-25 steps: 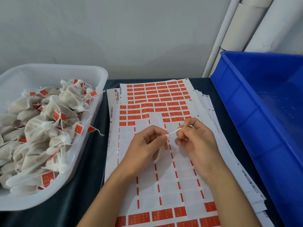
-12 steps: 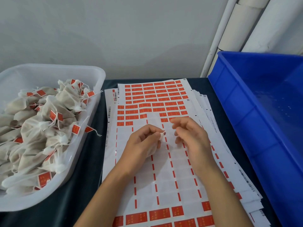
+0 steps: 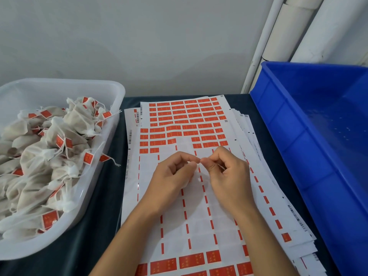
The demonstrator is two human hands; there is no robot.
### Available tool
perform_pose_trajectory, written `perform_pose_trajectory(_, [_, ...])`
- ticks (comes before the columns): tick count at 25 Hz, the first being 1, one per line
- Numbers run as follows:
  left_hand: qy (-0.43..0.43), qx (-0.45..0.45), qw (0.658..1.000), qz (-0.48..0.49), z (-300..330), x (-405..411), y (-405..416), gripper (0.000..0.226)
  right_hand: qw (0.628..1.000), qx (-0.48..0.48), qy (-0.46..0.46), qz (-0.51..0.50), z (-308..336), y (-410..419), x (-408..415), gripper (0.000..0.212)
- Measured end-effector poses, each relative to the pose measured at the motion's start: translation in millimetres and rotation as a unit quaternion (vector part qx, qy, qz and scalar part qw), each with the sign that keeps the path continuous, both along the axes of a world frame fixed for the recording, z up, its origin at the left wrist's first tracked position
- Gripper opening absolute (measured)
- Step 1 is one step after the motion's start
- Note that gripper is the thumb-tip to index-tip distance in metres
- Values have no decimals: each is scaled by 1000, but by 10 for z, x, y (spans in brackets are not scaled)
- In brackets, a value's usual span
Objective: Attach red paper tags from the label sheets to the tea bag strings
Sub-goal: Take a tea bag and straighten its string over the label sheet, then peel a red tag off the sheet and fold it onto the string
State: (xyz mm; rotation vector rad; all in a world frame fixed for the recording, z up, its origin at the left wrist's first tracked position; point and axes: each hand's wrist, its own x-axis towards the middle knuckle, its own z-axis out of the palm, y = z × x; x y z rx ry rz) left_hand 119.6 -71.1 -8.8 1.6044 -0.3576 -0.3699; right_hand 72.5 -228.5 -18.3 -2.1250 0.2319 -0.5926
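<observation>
- At centre, above the stacked white paper label sheets [image 3: 185,218]: the left hand [image 3: 173,180] and right hand [image 3: 229,176] meet fingertip to fingertip, fingers curled.
- Left hand: pinches the thin white tea bag string [image 3: 199,168] between thumb and forefinger; a small white mesh tea bag [image 3: 186,183] is tucked beneath its palm, mostly hidden.
- Right hand: pinches the same string at its other side; a fine loop of it shows beside the curled fingers. Visible string is short, its long axis roughly left to right between the two pinches.
- Label sheets: flat, glossy backing, fanned in a loose pile on the dark cloth-covered counter [image 3: 95,232], long axis running away from the person. Small rectangular red paper tags [image 3: 189,116] fill the far rows and near edge; the middle is peeled bare, leaving narrow red strips.
- Left: translucent white plastic tub [image 3: 111,116], rounded corners, heaped with soft, crumpled beige tea bags with red tags [image 3: 49,156].
- Right: rigid blue plastic crate [image 3: 298,136], smooth-walled.
- Rear: pale wall and white pipes [image 3: 294,32].
</observation>
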Motion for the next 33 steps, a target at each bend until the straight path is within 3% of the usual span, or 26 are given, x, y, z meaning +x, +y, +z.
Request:
perform_pose_trajectory(4, [-16, 34, 999, -17, -33, 11, -23, 22, 986, -136, -48, -89, -44, 71, 13, 19])
perform_pose_trajectory(6, [-12, 38, 999, -31, -28, 8, -20, 24, 980, -148, -77, -104, -64, 71, 6, 15])
perform_pose_trajectory(9, [20, -3, 999, -36, -5, 14, 30, 22, 990, -95, -100, -35, -70, 51, -20, 15])
perform_pose_trajectory(11, [48, -27, 998, -8, -13, 31, 69, 20, 998, -18, -59, -28, -34, 25, -7, 17])
perform_pose_trajectory(13, [82, -52, 995, 14, -22, 41, 81, 19, 996, -13, -17, -90, -51, -48, 35, 18])
perform_pose_trajectory(17, [98, -65, 993, 19, -3, 44, 66, 17, 959, -189, 153, -147, -113, -142, 155, 47])
perform_pose_trajectory(19, [94, -67, 993, 14, 16, 32, 52, 16, 938, -247, 188, -153, -109, -139, 227, 55])
perform_pose_trajectory(24, [94, -73, 993, 12, 18, 29, 37, 17, 911, -286, 221, -200, -32, -32, 539, 62])
perform_pose_trajectory(28, [83, -74, 994, 7, -5, 42, 43, 17, 929, -242, 177, -218, -155, 68, 562, 62])
perform_pose_trajectory(33, [73, -51, 996, 9, -21, 39, 37, 19, 924, -258, 148, -239, -174, 96, 557, 59])
